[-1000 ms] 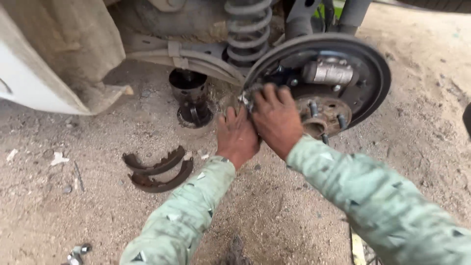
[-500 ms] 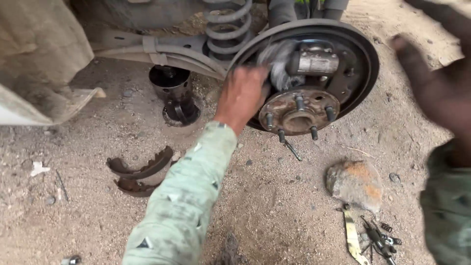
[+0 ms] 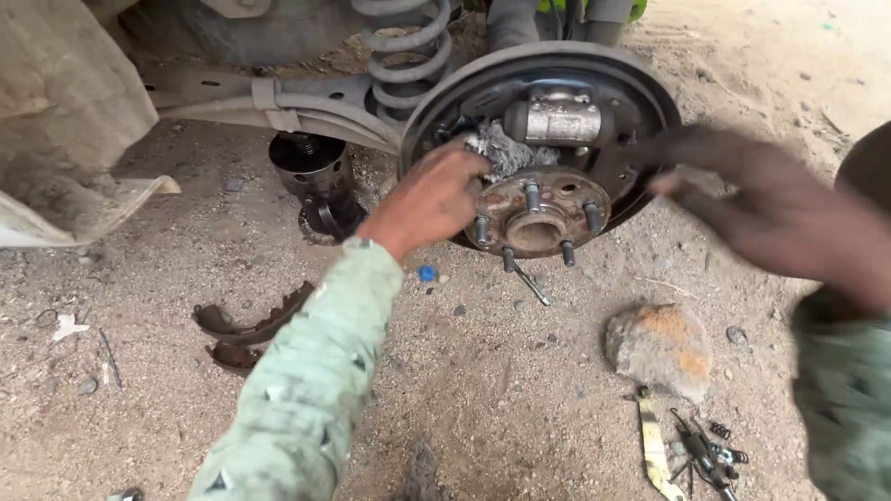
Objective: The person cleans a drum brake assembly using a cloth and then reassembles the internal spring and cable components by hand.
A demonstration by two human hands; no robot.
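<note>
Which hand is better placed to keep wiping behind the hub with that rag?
Left. The left hand already presses the grey rag against the backing plate, just above the hub. The right hand is blurred, empty as far as shows, and off the plate's right edge.

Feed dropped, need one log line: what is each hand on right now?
left hand: pressing rag on backing plate | right hand: blurred, empty, by plate edge | hub: bare | brake shoes: on ground
</note>
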